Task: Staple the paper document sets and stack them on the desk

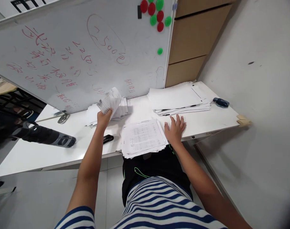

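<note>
The left hand [103, 120] grips a paper [111, 101] by its lower edge, between thumb and fingers, and holds it up over the left pile [123, 109] at the foot of the whiteboard [63, 41]. The paper is bent and printed; it may be more than one sheet, but the blur makes that hard to say. The left pile lies loosely fanned on the desk [199, 122], partly hidden behind the hand and the paper.

The right hand [175, 131] grasps nothing. Its fingers are spread, palm down, just beside the right edge of the front stack [145, 136]. This stack of printed sheets lies at the desk's near edge, directly before the person, with its lower part jutting over the edge.

Beyond the right hand is the right stack [175, 98], wider and mostly white on top, its sheets unevenly lined up. A blue stapler [220, 102] sits to the right of it. A black stapler [108, 139] lies left of the front stack, close to the left forearm. Farther left, a dark bottle [49, 136] lies on its side. Red and green magnets [160, 16] dot the whiteboard's upper right, next to stacked boxes [190, 38].
</note>
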Tool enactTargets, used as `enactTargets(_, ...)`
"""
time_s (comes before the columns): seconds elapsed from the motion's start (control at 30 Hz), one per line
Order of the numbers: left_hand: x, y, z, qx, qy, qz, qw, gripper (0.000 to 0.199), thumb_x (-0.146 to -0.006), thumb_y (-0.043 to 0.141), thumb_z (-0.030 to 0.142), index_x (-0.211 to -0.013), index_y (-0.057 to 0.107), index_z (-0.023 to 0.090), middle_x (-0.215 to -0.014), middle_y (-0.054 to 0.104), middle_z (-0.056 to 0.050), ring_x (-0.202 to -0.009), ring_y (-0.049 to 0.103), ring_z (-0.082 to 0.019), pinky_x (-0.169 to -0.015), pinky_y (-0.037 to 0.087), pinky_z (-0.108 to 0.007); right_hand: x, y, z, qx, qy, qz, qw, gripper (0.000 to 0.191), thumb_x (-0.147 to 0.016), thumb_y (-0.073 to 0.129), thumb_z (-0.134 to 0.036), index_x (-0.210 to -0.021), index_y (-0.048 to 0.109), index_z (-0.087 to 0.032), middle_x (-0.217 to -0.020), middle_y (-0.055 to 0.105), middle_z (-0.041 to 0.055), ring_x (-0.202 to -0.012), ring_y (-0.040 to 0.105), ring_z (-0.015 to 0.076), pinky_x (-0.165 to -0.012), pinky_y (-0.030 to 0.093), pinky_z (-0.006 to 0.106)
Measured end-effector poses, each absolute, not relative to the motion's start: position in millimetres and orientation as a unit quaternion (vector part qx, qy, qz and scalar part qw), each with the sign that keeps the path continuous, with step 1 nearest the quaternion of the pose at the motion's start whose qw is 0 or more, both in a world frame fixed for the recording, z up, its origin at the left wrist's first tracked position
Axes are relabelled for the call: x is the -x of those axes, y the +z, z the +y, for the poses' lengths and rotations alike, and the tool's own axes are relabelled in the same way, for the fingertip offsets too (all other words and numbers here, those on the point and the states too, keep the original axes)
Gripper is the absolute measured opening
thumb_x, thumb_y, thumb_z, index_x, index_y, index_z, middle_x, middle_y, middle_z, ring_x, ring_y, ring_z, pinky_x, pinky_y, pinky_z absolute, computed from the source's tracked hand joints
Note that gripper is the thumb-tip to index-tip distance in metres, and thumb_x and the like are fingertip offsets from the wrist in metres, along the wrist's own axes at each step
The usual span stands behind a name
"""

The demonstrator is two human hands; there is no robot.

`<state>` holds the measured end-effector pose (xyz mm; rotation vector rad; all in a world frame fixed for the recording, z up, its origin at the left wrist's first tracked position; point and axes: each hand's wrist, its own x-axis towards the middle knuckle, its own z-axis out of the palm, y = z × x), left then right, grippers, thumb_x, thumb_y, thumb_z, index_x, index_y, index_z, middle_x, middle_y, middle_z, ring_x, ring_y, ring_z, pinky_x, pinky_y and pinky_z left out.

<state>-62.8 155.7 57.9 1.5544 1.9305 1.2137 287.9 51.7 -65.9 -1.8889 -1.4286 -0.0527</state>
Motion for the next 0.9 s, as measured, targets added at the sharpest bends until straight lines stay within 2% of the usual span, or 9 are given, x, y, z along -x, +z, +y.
enactTargets(0.13, 32, 83, 82, -0.483, 0.597, 0.551, 0.326, 0.058, -0.075, 0.074, 0.042, -0.126, 0.06, 0.017, -0.121, 0.068, -0.011, -0.115, 0.063, -0.025, -0.099, 0.05, -0.036, -292, -46, 42, 0.665, 0.078, -0.565, 0.482, 0.045, -0.094, 0.044, -0.045, -0.132, 0.053, -0.023, -0.147, 0.046, 0.0143, -0.145, 0.028, 0.0325, -0.115, 0.021, 0.063)
enactTargets(0.2, 18, 94, 48, -0.472, 0.62, 0.496, 0.382, 0.066, -0.074, 0.077, 0.039, -0.134, 0.055, 0.022, -0.125, 0.067, -0.01, -0.12, 0.06, -0.026, -0.103, 0.048, -0.038, -288, -24, 30, 0.579, 0.21, -0.576, 0.538, 0.054, -0.093, 0.049, -0.05, -0.141, 0.043, -0.026, -0.151, 0.042, 0.0124, -0.142, 0.036, 0.0278, -0.115, 0.031, 0.054)
enactTargets(0.3, 5, 101, 16, -0.454, 0.634, 0.468, 0.416, 0.073, -0.073, 0.079, 0.038, -0.139, 0.05, 0.024, -0.126, 0.067, -0.01, -0.124, 0.058, -0.027, -0.106, 0.047, -0.042, -270, 14, 6, 0.408, 0.407, -0.606, 0.548, 0.076, -0.086, 0.062, -0.055, -0.15, 0.029, -0.03, -0.154, 0.039, 0.0104, -0.138, 0.043, 0.026, -0.113, 0.038, 0.048)
enactTargets(0.37, 0, 97, 6, -0.439, 0.634, 0.487, 0.411, 0.074, -0.073, 0.079, 0.038, -0.14, 0.05, 0.024, -0.127, 0.067, -0.009, -0.125, 0.057, -0.028, -0.108, 0.045, -0.043, -255, 35, -10, 0.38, 0.484, -0.578, 0.536, 0.077, -0.079, 0.073, -0.053, -0.144, 0.039, -0.029, -0.145, 0.05, 0.0113, -0.129, 0.053, 0.0269, -0.104, 0.048, 0.045)
enactTargets(0.4, -2, 93, 3, -0.43, 0.628, 0.503, 0.409, 0.074, -0.073, 0.079, 0.039, -0.14, 0.05, 0.024, -0.127, 0.066, -0.009, -0.125, 0.057, -0.028, -0.109, 0.044, -0.043, -249, 42, -16, 0.392, 0.51, -0.554, 0.529, 0.066, -0.08, 0.072, -0.051, -0.137, 0.047, -0.027, -0.138, 0.058, 0.0114, -0.123, 0.058, 0.0269, -0.1, 0.051, 0.044)
enactTargets(0.47, -5, 86, -2, -0.411, 0.611, 0.534, 0.416, 0.07, -0.076, 0.076, 0.041, -0.139, 0.051, 0.025, -0.129, 0.066, -0.008, -0.125, 0.057, -0.028, -0.109, 0.045, -0.042, -241, 51, -24, 0.423, 0.535, -0.515, 0.519, 0.05, -0.081, 0.072, -0.049, -0.122, 0.06, -0.023, -0.123, 0.068, 0.0108, -0.112, 0.064, 0.0271, -0.094, 0.055, 0.043)
enactTargets(0.53, -8, 80, -6, -0.402, 0.597, 0.541, 0.435, 0.068, -0.078, 0.073, 0.043, -0.14, 0.05, 0.027, -0.133, 0.063, -0.008, -0.128, 0.056, -0.027, -0.108, 0.046, -0.041, -240, 51, -27, 0.455, 0.543, -0.491, 0.507, 0.043, -0.078, 0.074, -0.05, -0.109, 0.067, -0.02, -0.11, 0.073, 0.0104, -0.102, 0.068, 0.0278, -0.086, 0.057, 0.043)
enactTargets(0.7, -7, 70, -20, -0.417, 0.573, 0.51, 0.488, 0.072, -0.078, 0.073, 0.045, -0.143, 0.047, 0.027, -0.137, 0.06, -0.009, -0.133, 0.05, -0.028, -0.11, 0.044, -0.042, -246, 38, -22, 0.49, 0.555, -0.464, 0.486, 0.042, -0.075, 0.075, -0.056, -0.091, 0.074, -0.017, -0.089, 0.076, 0.0082, -0.084, 0.07, 0.0267, -0.069, 0.057, 0.037)
enactTargets(0.9, 6, 55, -30, -0.414, 0.507, 0.517, 0.552, 0.082, -0.07, 0.081, 0.041, -0.143, 0.048, 0.026, -0.137, 0.06, -0.011, -0.131, 0.053, -0.031, -0.111, 0.042, -0.049, -249, 35, -22, 0.518, 0.531, -0.493, 0.455, 0.046, -0.079, 0.067, -0.062, -0.073, 0.071, -0.017, -0.073, 0.071, 0.0053, -0.072, 0.066, 0.0237, -0.058, 0.049, 0.031)
